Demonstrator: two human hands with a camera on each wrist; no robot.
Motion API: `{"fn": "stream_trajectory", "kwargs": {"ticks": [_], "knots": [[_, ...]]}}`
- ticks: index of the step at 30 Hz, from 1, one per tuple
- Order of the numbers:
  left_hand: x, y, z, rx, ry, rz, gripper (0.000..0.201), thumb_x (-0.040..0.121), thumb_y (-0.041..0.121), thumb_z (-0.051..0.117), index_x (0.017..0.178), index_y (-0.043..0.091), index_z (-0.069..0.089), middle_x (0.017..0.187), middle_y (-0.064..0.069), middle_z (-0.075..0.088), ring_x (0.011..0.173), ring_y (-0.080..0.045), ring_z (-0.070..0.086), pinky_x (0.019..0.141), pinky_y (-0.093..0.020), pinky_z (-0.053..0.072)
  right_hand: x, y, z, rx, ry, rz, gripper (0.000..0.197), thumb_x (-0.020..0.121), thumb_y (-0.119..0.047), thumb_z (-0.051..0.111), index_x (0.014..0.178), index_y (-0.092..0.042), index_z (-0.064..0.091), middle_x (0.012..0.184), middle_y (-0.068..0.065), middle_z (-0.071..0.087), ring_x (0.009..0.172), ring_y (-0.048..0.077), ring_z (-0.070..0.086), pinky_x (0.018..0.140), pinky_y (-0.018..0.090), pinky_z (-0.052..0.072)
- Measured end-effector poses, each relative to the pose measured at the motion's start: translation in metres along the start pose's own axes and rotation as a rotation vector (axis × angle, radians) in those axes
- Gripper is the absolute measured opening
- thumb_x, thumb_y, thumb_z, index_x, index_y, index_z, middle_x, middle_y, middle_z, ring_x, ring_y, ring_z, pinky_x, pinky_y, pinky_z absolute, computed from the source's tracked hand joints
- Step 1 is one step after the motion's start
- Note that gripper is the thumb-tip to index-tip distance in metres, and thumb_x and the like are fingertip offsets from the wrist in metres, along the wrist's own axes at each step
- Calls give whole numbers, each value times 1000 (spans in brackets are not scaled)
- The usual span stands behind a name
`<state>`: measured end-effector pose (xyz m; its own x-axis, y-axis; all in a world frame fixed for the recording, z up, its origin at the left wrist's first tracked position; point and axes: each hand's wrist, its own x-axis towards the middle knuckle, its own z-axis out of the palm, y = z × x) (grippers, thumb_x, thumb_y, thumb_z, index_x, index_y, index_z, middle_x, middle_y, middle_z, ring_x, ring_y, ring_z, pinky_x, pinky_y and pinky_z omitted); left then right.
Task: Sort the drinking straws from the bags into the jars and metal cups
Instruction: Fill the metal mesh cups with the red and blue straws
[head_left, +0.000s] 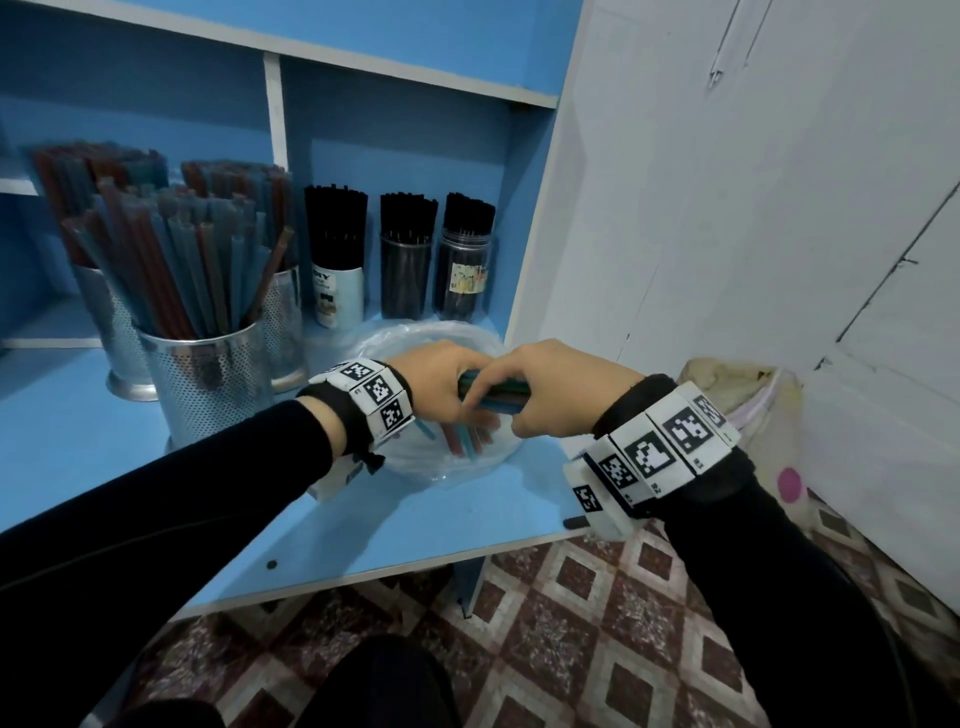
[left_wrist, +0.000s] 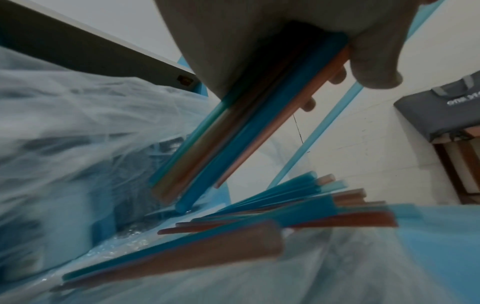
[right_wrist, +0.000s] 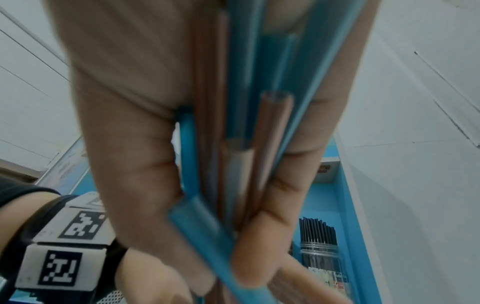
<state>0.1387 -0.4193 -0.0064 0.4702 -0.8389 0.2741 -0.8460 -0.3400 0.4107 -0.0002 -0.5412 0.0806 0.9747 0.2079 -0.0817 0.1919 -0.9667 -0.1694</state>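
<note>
Both hands meet over a clear plastic bag (head_left: 415, 332) lying on the blue shelf. My right hand (head_left: 556, 384) grips a bundle of blue and red-brown straws (head_left: 501, 392), its fingers curled round them (right_wrist: 233, 144). My left hand (head_left: 441, 384) holds the same bundle from the other side (left_wrist: 233, 127). More loose straws (head_left: 462, 441) lie in the bag under the hands (left_wrist: 298, 214). Three perforated metal cups (head_left: 208, 374) full of blue and red straws stand at the left. Behind the bag stand jars of black straws (head_left: 405, 275).
The blue shelf's front edge (head_left: 363, 561) runs below my forearms, with patterned floor tiles beneath. A white wall closes the right side. A pale cloth bundle (head_left: 753, 405) sits on the floor by my right wrist. A shelf divider (head_left: 275, 114) rises behind the cups.
</note>
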Motion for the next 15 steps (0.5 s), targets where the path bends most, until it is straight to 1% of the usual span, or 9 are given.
{"fn": "stream_trajectory", "kwargs": {"ticks": [2, 4, 6, 8, 9, 11, 13, 14, 15], "knots": [[2, 3, 1, -27, 7, -5, 29, 76, 38, 82, 100, 25, 71, 95, 5, 74, 83, -15, 66, 78, -37, 55, -1, 0, -3, -13, 1, 7, 49, 80, -4, 64, 115, -38, 68, 98, -7, 52, 66, -1, 42, 53, 8, 27], [4, 6, 1, -52, -4, -6, 29, 77, 36, 81, 103, 27, 69, 99, 5, 73, 87, -15, 66, 81, -37, 54, -3, 1, -5, -32, 3, 7, 51, 79, -3, 63, 115, -39, 68, 98, -8, 50, 67, 0, 42, 53, 8, 27], [8, 9, 2, -52, -59, -21, 28, 80, 36, 78, 103, 22, 70, 99, 2, 73, 89, -19, 66, 82, -39, 54, -4, 2, -7, -55, -5, 0, 53, 78, -2, 63, 115, -40, 68, 98, -9, 49, 69, 4, 43, 53, 6, 27], [11, 10, 4, -55, -100, -32, 28, 82, 36, 77, 103, 18, 72, 95, -1, 74, 86, -21, 67, 81, -41, 54, -5, 3, -9, -64, -12, -3, 53, 78, -2, 64, 113, -42, 68, 98, -10, 49, 69, 2, 43, 51, 4, 30], [12, 10, 5, -69, -105, -34, 29, 82, 36, 77, 103, 18, 72, 94, -1, 74, 86, -20, 67, 81, -41, 54, -5, 4, -10, -62, -13, -2, 53, 78, -2, 64, 113, -42, 69, 97, -11, 49, 68, -1, 43, 51, 2, 33], [14, 9, 7, -104, -91, -42, 28, 80, 38, 78, 103, 22, 71, 93, 1, 74, 85, -18, 68, 81, -39, 55, -6, 6, -11, -55, -1, 0, 51, 78, -3, 65, 112, -41, 70, 96, -10, 50, 67, -3, 43, 53, -2, 33], [15, 8, 9, -139, -55, -59, 27, 79, 39, 78, 100, 26, 70, 92, 3, 74, 83, -16, 69, 80, -38, 56, -7, 7, -13, -46, 28, 7, 45, 80, -5, 66, 112, -36, 71, 98, -8, 54, 70, 2, 46, 56, -1, 34], [16, 6, 10, -151, -25, -61, 27, 79, 39, 78, 101, 26, 70, 92, 3, 74, 84, -16, 69, 80, -38, 56, -7, 8, -15, -37, 53, 7, 41, 81, -7, 68, 112, -34, 72, 101, -6, 58, 76, 4, 49, 62, 1, 36], [17, 5, 11, -159, 8, -59, 27, 80, 39, 78, 102, 25, 69, 94, 3, 74, 87, -16, 68, 81, -38, 55, -7, 8, -17, -21, 87, 5, 37, 81, -10, 70, 112, -31, 72, 106, -5, 63, 86, 8, 54, 70, 5, 38]]}}
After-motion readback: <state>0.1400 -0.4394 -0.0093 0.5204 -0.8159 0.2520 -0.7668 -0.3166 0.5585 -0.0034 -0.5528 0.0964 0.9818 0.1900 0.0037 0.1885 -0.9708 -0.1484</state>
